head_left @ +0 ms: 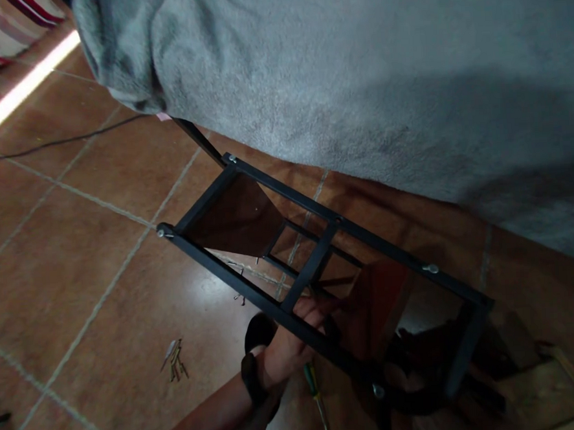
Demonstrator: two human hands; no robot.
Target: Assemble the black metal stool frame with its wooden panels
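Observation:
A black metal frame [314,259] stands tilted over the tiled floor, with brown panels at its left [241,218] and right [384,300] ends. My left hand [299,334], with a dark band at the wrist, reaches under the near rail beside the crossbar. Its fingers are curled near the right panel; what they grip is hidden. Below it is a green-handled screwdriver [315,395], its shaft pointing toward me; whether it lies on the floor is unclear. In deep shadow under the frame's right end, my right hand [408,379] barely shows, its fingers lost in the dark.
A grey fleece cover [332,76] hangs along the far side, close to the frame. Several brass-coloured screws [176,361] lie in a pile on the tiles, and small loose screws [241,299] lie nearer the frame. A thin black cable [68,143] crosses the floor at left.

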